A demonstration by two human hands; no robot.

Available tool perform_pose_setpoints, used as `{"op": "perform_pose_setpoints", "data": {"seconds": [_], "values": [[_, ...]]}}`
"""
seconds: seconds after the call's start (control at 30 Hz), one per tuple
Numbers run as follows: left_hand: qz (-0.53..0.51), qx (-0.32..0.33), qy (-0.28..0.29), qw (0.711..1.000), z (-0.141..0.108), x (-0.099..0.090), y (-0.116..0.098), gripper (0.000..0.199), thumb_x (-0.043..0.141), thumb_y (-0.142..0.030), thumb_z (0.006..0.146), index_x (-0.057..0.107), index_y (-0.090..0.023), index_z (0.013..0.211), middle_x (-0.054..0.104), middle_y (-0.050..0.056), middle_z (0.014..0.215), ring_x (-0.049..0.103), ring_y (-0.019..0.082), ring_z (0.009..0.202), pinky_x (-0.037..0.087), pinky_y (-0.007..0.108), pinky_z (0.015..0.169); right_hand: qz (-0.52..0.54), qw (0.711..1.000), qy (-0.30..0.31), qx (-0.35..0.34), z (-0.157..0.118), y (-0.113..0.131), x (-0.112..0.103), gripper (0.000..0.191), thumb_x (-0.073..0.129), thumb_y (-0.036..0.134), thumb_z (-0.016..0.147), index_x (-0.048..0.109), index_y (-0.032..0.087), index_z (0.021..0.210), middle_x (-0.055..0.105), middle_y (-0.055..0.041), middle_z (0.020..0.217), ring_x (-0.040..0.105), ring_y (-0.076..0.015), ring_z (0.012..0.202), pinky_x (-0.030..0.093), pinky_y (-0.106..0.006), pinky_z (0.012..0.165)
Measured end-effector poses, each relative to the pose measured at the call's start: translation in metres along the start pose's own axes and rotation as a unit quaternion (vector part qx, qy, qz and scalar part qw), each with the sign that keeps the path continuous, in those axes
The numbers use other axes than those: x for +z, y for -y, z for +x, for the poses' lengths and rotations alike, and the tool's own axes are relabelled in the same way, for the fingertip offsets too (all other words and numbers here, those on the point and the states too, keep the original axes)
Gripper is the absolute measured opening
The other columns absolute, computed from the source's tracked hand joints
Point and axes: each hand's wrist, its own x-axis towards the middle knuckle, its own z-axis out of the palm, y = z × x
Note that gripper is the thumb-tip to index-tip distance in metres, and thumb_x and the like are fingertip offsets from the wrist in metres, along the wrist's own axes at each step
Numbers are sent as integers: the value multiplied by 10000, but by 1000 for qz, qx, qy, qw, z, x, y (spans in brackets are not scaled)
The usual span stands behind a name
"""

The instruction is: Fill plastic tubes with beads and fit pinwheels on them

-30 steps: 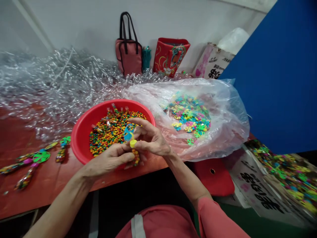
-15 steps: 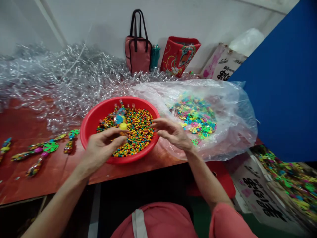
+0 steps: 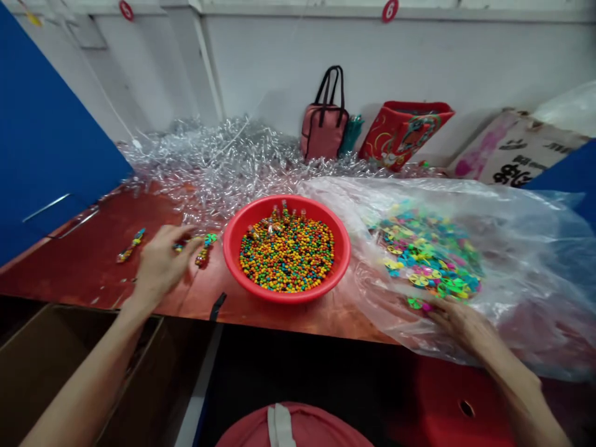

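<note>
A red basin full of small coloured beads stands mid-table, with a few clear tubes standing in the beads at its back. My left hand is left of the basin over some bead-filled tubes, one topped by a green wheel; its fingers are curved, and what lies between them is partly hidden. On the right, my right hand is at the front of a pile of coloured plastic wheels on a clear plastic sheet. Its fingertips meet a green and pink piece.
Clear tubes are heaped along the wall. Behind them stand a pink bag, a red gift bag and a printed carton. Another filled tube lies far left. An open cardboard box sits below the table's left edge.
The view has swung left. My left hand has left the basin for the tubes at its left, and the yellow and blue piece is gone from there. My right hand has moved to the wheels.
</note>
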Motion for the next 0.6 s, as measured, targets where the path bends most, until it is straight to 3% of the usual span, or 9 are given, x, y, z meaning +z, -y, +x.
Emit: {"op": "perform_pose_setpoints", "data": {"seconds": [0.07, 0.17, 0.3, 0.4, 0.6], "values": [[-81, 27, 80, 993, 15, 31, -32, 357, 667, -454, 933, 740, -197, 1170, 751, 61, 986, 686, 210, 824, 533, 332, 769, -2, 999, 30, -11, 5, 7, 2, 314, 558, 501, 922, 761, 269, 863, 698, -136, 825, 683, -295, 716, 530, -401, 613], [-73, 61, 181, 979, 43, 87, -66, 333, 726, -353, 908, 728, -157, 1177, 753, 91, 962, 677, 220, 854, 497, 338, 820, -22, 999, 5, -23, 9, 15, 7, 380, 474, 529, 964, 738, 270, 879, 642, -139, 837, 644, -285, 674, 503, -408, 584], [28, 50, 245, 968, 76, 143, -73, 349, 797, -283, 849, 660, -131, 1131, 739, 154, 1054, 674, 294, 976, 466, 348, 825, 18, 999, -29, -37, 7, 21, 10, 388, 449, 528, 983, 707, 274, 845, 602, -108, 785, 609, -259, 636, 488, -392, 572], [38, 39, 270, 961, 87, 156, -67, 363, 802, -213, 809, 627, -138, 1119, 733, 121, 986, 663, 264, 908, 444, 316, 760, 59, 996, -66, 8, 3, 30, 6, 410, 517, 578, 936, 744, 237, 962, 633, -81, 767, 611, -240, 608, 506, -387, 568], [-66, 83, 330, 938, 78, 152, -69, 368, 768, -232, 792, 697, -147, 1143, 721, 30, 873, 635, 186, 766, 443, 280, 701, 187, 971, -97, 112, -7, 48, 3, 418, 631, 585, 877, 757, 242, 1080, 737, -76, 877, 690, -239, 693, 569, -368, 639]]}}
